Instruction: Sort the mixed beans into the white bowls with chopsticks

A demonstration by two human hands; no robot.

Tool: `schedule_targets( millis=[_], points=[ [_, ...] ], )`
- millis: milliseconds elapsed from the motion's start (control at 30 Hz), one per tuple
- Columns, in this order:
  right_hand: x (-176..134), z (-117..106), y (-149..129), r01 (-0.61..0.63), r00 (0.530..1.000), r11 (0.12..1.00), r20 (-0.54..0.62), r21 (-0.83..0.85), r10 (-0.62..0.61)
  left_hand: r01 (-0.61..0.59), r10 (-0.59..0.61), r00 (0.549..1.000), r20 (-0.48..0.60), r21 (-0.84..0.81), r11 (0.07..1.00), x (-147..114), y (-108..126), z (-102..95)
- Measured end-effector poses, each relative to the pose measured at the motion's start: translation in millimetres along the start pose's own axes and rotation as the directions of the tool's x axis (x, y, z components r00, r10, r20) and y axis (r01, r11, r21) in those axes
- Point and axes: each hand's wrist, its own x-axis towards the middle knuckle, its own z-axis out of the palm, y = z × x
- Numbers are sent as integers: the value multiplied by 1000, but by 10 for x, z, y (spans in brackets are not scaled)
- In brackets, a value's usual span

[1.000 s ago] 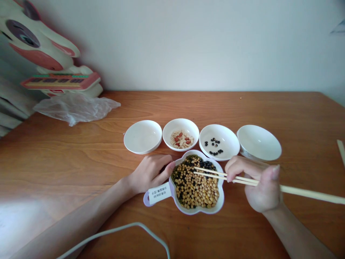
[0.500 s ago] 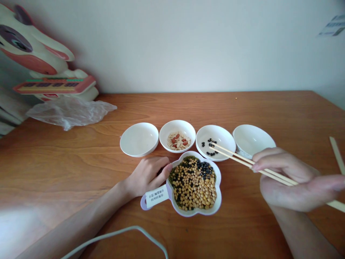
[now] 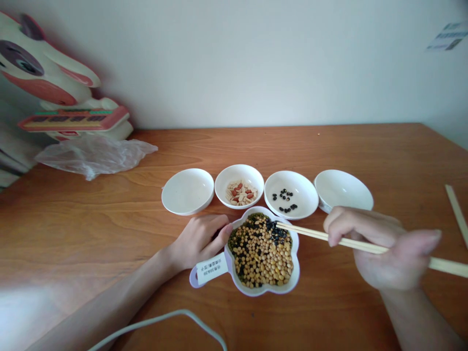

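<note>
Soybeans, black beans and green mung beans lie mixed in a flower-shaped white bowl [image 3: 294, 273] with a purple labelled handle. My left hand [image 3: 202, 239] grips its left rim, thumb on the edge and fingers curled beside it. A pair of wooden chopsticks [image 3: 314, 234] is held in my right hand [image 3: 380, 248], tips close together at the black beans [image 3: 280, 234] in the upper right of the bowl. Just behind stands a white bowl [image 3: 309, 195] with several black beans. Left of it, another white bowl [image 3: 239, 170] holds peanuts.
At the row's ends stand an empty white bowl [image 3: 187, 190] and another white bowl [image 3: 343, 187], partly behind my right hand. A toy keyboard [image 3: 73, 119] and a clear plastic bag [image 3: 98, 156] are at back left. A white cable [image 3: 161, 319] crosses the front; a wooden strip [image 3: 456, 212] lies right.
My right hand has brought the chopsticks from the black-bean bowl down to the flower-shaped bowl, and their tips have come together. My left hand stays at the rim.
</note>
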Motion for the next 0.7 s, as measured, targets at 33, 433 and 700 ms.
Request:
schedule_targets(
  millis=[33, 433, 700],
  points=[
    [13, 8, 2, 11, 1000, 1000, 22, -27, -10, 1, -1, 1000, 0, -1, 1000, 2, 2, -1],
    [-15, 122, 116, 58, 989, 996, 137, -65, -49, 37, -36, 999, 24, -14, 999, -2, 9, 6],
    [-51, 178, 236, 42, 987, 994, 156, -100, -26, 23, -23, 1000, 21, -13, 1000, 12, 8, 2]
  ],
)
